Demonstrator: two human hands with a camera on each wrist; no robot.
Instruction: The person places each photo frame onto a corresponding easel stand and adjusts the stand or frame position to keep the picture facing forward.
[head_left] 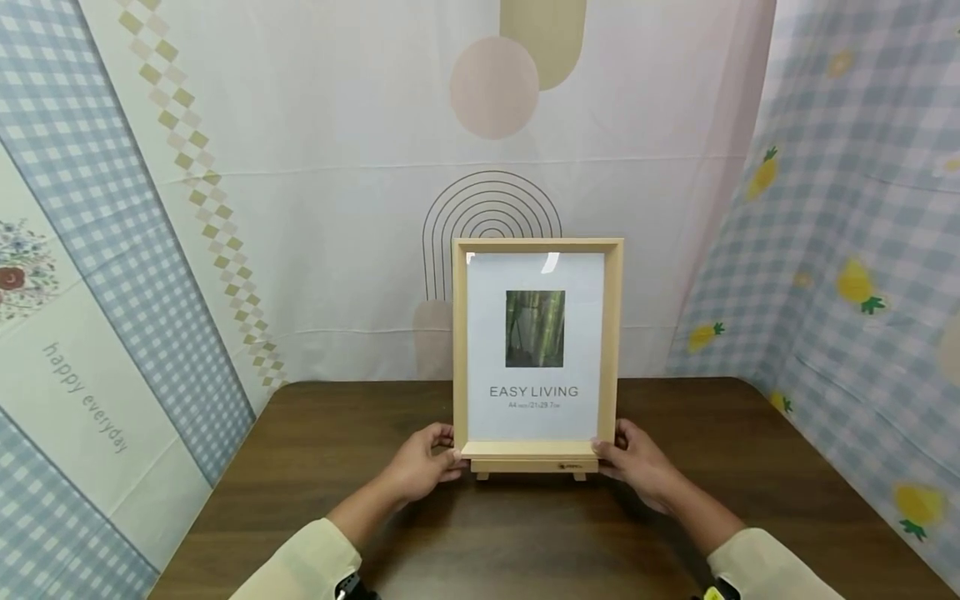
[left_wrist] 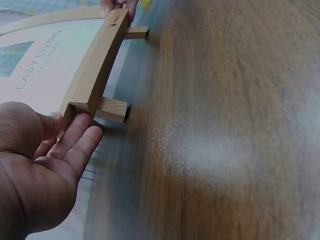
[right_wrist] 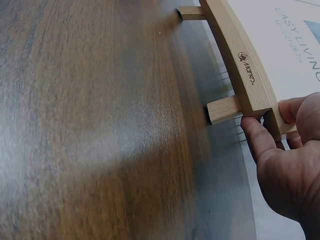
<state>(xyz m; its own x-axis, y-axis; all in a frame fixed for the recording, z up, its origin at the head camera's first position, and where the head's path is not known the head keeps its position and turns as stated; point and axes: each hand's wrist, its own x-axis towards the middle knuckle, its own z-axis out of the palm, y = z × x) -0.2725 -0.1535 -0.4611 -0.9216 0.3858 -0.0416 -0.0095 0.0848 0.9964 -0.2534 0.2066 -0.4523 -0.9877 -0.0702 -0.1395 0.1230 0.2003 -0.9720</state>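
A light wooden picture frame (head_left: 461,350) stands upright on a small wooden tabletop easel (head_left: 525,466), whose front ledge runs under its bottom edge. Behind the glass is a white sheet with a bamboo picture (head_left: 535,328) and the words EASY LIVING. My left hand (head_left: 420,462) grips the lower left corner, thumb in front. At the lower right corner my right hand (head_left: 641,462) does the same, its thumb over the frame's face. In the wrist views, fingers of both hands lie at the ends of the easel's ledge (right_wrist: 237,60), above its stubby feet (left_wrist: 112,109).
The dark wood table (head_left: 315,442) spreads around the easel. A patterned cloth backdrop (head_left: 337,208) hangs behind it, with blue checked cloth (head_left: 847,333) along the right side and a printed cloth (head_left: 90,375) along the left.
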